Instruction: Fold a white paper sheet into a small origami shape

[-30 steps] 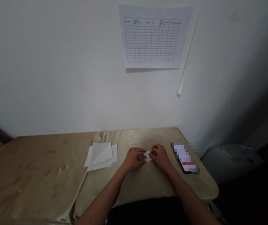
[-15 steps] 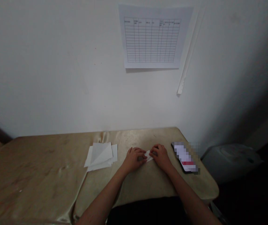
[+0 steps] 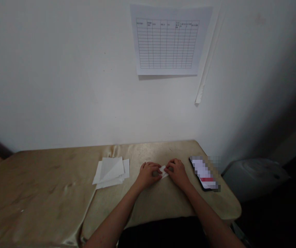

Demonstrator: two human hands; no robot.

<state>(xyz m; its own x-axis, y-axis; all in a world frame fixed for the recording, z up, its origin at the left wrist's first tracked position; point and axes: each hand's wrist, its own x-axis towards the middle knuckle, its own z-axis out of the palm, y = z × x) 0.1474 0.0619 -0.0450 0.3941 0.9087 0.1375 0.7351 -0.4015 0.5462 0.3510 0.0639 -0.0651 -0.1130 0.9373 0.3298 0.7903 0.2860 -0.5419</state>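
Note:
Between my two hands a small piece of folded white paper (image 3: pixel 164 172) rests on or just above the table. My left hand (image 3: pixel 149 175) pinches its left side, thumb and fingertips closed on it. On the other side, my right hand (image 3: pixel 176 172) grips the right edge with thumb and fingers curled together. The fingers cover much of the paper, so its full shape is hidden. To the left of my left hand lies a loose stack of white paper sheets (image 3: pixel 111 171), the top one showing a diagonal crease.
A gold cloth covers the table (image 3: pixel 47 186), which meets the white wall. A phone (image 3: pixel 205 175) with a pixelated screen lies at the right. On the wall hangs a printed table sheet (image 3: pixel 168 44). A pale plastic container (image 3: pixel 254 179) stands beyond the table's right edge.
My right fingertips have shifted very slightly left along the folded paper. Both hands otherwise stay in place, and the stack and phone have not moved.

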